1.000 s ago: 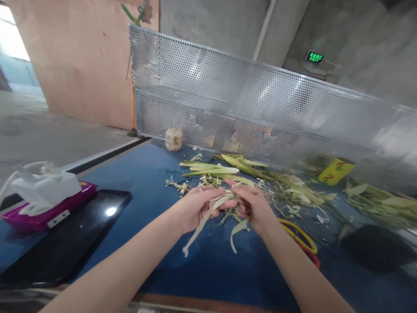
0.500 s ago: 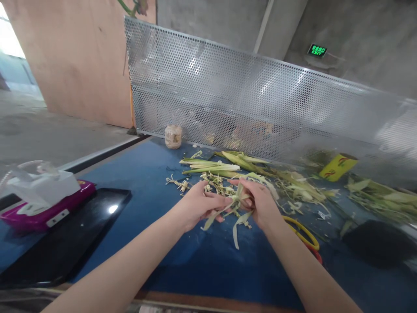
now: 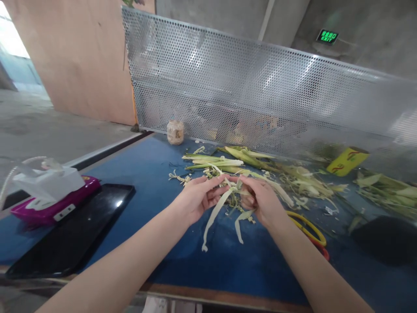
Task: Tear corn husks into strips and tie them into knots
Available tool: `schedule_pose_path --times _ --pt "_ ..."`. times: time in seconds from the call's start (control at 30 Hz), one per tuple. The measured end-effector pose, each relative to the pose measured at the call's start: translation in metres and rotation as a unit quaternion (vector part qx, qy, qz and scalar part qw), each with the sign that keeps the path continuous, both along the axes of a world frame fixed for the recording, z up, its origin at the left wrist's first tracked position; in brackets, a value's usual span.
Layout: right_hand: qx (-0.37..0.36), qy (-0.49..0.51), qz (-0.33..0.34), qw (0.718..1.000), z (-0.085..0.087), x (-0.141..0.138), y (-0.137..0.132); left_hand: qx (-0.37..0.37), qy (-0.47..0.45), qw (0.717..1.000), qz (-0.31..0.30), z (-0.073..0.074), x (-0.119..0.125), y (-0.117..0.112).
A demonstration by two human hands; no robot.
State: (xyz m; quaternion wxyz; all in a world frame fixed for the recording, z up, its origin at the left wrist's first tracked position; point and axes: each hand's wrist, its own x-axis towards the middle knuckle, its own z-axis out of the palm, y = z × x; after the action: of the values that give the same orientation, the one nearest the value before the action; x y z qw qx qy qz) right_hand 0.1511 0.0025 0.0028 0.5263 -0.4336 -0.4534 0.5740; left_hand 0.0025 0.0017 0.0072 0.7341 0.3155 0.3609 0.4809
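Observation:
Pale green leaf strips, which look like torn corn husk, meet in a small bunch between my two hands above the blue table. My left hand is closed, with its thumb and fingertips on the upper left of the bunch. On the other side, my right hand pinches the bunch, its curled fingers partly hidden. Two loose ends hang down, one long on the left and one shorter on the right. Just behind the hands lie small knotted husk pieces and a bundle of pale green stalks.
A perforated metal screen borders the table. At left are a black tray and a purple power strip with white plugs. A jar, yellow tube, yellow ring and husk scraps lie around.
The left strip now hangs longer and lower, swung clear of my left fingers. My left fingertips have shifted up toward the right hand. The whole view has tilted slightly.

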Motion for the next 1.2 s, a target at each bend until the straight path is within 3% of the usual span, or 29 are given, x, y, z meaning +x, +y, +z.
schedule_pose_path --times 0.13,0.27,0.6,0.93,1.03,1.2 --pt "0.014 -0.061 -0.030 0.998 -0.0001 -0.0001 0.0004 0.033 0.061 0.997 -0.024 -0.0061 0.0025 -0.0004" --pt "0.041 -0.079 -0.045 0.995 -0.0001 -0.0007 0.0008 0.091 0.107 0.990 -0.001 -0.0058 0.0058 -0.0055" --pt "0.062 -0.029 -0.057 0.996 0.0011 0.0016 -0.0011 -0.023 -0.010 0.997 -0.075 -0.0063 0.0031 -0.0017" --pt "0.091 -0.030 -0.050 0.994 0.0038 -0.0004 -0.0020 -0.018 -0.053 0.994 -0.090 -0.0032 0.0039 -0.0055" --pt "0.101 -0.046 -0.049 0.993 0.0014 -0.0011 -0.0010 -0.004 -0.059 0.995 -0.078 -0.0023 0.0042 -0.0070" --pt "0.114 -0.051 -0.038 0.991 -0.0027 0.0000 -0.0007 0.019 -0.045 0.999 0.022 -0.0006 0.0051 -0.0072"
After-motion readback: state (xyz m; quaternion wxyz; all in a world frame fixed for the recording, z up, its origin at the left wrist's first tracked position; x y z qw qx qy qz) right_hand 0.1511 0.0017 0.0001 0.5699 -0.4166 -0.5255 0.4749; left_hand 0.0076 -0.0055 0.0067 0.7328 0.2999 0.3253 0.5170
